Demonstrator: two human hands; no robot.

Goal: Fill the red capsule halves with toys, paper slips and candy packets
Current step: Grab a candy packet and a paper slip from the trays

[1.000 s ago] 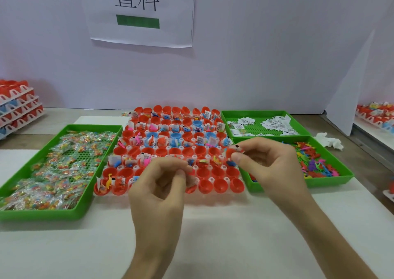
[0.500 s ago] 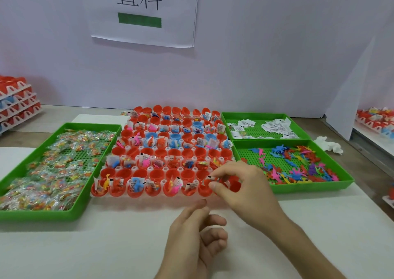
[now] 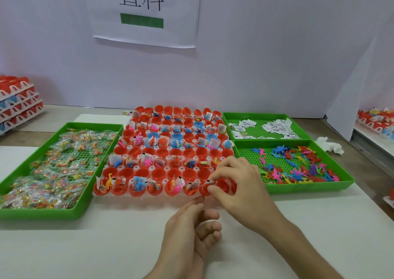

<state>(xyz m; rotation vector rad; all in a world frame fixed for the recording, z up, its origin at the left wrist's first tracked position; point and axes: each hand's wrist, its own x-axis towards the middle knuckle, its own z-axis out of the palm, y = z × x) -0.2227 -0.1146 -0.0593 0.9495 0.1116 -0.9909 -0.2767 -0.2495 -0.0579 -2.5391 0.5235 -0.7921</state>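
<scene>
Item 1, surroundings: recording a white rack (image 3: pixel 151 168) mid-table, carrying rows of red capsule halves (image 3: pixel 158 173) (many stuffed, some rows showing bare red). Logging a left green tray (image 3: pixel 42 213) heaped with candy packets (image 3: pixel 64 163), sitting just beside the rack; a far right tray (image 3: pixel 262 115) holding paper slips (image 3: pixel 277 127); a near right tray (image 3: pixel 309 188) holding coloured toys (image 3: pixel 298 167). Noting a printed sign (image 3: pixel 145 12) hanging on the back wall (image 3: pixel 255 65), a crumpled tissue (image 3: pixel 329 146) lying beyond the near right tray, stacked racks (image 3: pixel 17 106) sitting far left.

Item 2, hands: entering the right hand (image 3: pixel 236 182) as reaching over the rack's front right corner, partly hiding the last front-row capsules, thumb and forefinger pinching a held slip (image 3: pixel 208 181) at the rim of a front-row half, remaining fingers curling. Entering the left hand (image 3: pixel 189 229) as resting on the table (image 3: pixel 85 246) just before the rack's front edge, fingers curling loosely, gripping nothing, lying close below the right hand (contact not discernible).

Item 3, room: finding bare tabletop running along the near side, either side of the hands; finding trays hemming the rack on both sides and the wall closing off the back
</scene>
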